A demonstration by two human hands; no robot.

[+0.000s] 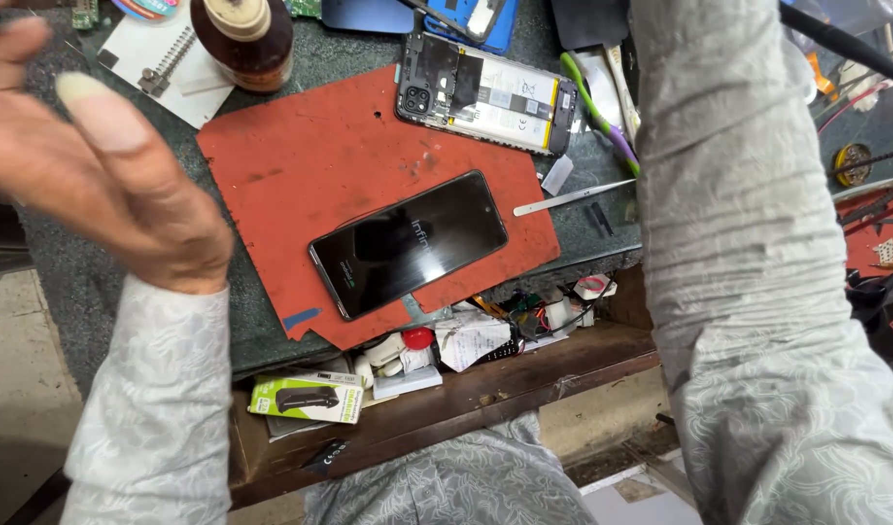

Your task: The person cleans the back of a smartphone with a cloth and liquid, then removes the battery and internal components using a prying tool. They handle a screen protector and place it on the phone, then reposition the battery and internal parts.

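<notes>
Open and empty, the left hand [97, 165] is raised above the left edge of the workbench [272, 321], fingers spread, touching nothing. The right hand is out of view: only its patterned sleeve [748, 262] shows, running up past the top edge of the frame, so its grip cannot be told.

Nearest the left hand, 1 dark smartphone [409, 243] lies screen up on the red mat [301, 165], close to the mat's front edge and turned at an angle. A second phone with its back cover removed [485, 92] lies at the mat's rear right corner, internal parts exposed. 1 thin metal pry tool [573, 197] lies just beside the mat's right edge. 1 brown bottle [244, 39] stands near the rear edge of the workbench. Below the front edge, an open drawer [505, 384] contains a green and white box [306, 397] and assorted small parts.
</notes>
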